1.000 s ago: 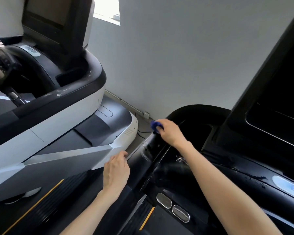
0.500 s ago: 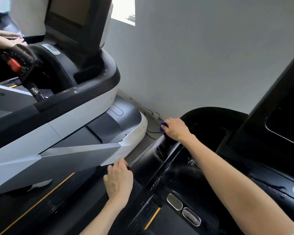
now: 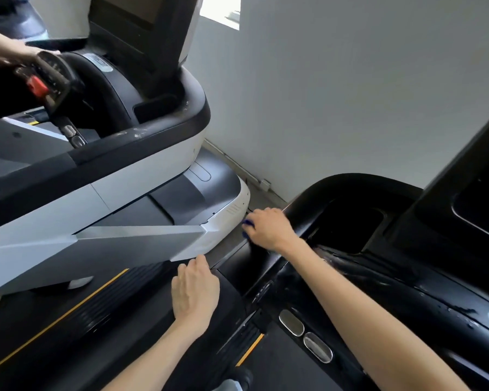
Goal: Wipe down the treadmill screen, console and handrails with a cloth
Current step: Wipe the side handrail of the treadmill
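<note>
My right hand presses a blue cloth against the left outer side of the black treadmill console; only a small edge of the cloth shows past my fingers. My left hand lies flat on the black left handrail with fingers together and nothing in it. The dark screen rises at the right edge. Two oval metal pulse sensors sit on the grip bar below my right forearm. Wet streaks shine on the console top.
A second treadmill in white and black stands close on the left, with its own screen and red stop key. Another person's hands rest on its console. A grey wall and a narrow floor gap lie ahead.
My right hand with the cloth has slid down and back along the console's left side, toward me. The view has shifted left. My left hand stays on the handrail.
</note>
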The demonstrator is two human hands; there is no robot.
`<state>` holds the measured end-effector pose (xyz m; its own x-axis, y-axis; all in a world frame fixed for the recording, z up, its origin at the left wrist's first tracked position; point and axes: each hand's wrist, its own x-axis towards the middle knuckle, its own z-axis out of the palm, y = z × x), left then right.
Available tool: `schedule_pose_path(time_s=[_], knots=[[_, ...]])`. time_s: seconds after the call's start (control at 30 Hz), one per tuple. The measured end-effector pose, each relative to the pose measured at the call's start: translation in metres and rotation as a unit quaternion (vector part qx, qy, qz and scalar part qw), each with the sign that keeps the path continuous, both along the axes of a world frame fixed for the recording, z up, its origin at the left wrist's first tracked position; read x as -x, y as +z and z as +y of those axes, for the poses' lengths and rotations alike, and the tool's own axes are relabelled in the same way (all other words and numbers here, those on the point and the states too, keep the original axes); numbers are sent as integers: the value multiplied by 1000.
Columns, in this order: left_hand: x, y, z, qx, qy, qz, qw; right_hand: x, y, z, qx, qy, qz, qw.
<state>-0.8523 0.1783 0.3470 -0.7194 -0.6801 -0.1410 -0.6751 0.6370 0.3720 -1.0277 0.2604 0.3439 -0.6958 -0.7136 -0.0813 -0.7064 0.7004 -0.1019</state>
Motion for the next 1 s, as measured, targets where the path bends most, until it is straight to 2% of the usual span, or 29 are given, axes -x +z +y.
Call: schedule_pose_path(time_s=[0.07, 0.13, 0.2, 0.27, 0.33, 0.4, 0.47, 0.53, 0.63, 0.73, 0.8, 0.93, 1.0], knots=[[3, 1, 0, -1, -3, 3, 1000, -30, -3, -4, 33, 87, -40, 995], [2, -1, -3, -3, -8, 6, 1000, -29, 3, 1, 40, 129, -72, 988], [1, -3, -5, -14, -11, 10, 1000, -3, 5, 11, 24, 89, -74, 993], [0, -1, -5, -20, -7, 17, 1000, 24, 10, 20, 10, -8, -37, 999], [1, 0, -5, -25, -1, 17, 1000, 24, 11, 12, -32, -49, 2, 998], [0, 0, -6, -32, 4, 26, 999, -6, 8, -10, -57, -1, -3, 998], [0, -2, -7, -36, 4, 40, 999, -43, 3, -25, -41, 88, -40, 994], [-1, -1, -7, -38, 4, 45, 998, -52, 7, -22, -13, 127, -64, 990], [-1, 0, -5, -33, 2, 48, 998, -23, 15, 2, 6, 77, -77, 994], [-1, 0, -4, -33, -1, 50, 998, -3, 15, 12, 18, -9, -25, 999], [0, -2, -5, -29, -1, 48, 998, -20, 10, -4, 3, 13, -24, 1000], [1, -4, -7, -33, 3, 56, 998, -71, -1, -24, 31, 127, -80, 988], [0, -2, -7, -37, 2, 51, 998, -53, 2, -17, 22, 118, -100, 988]])
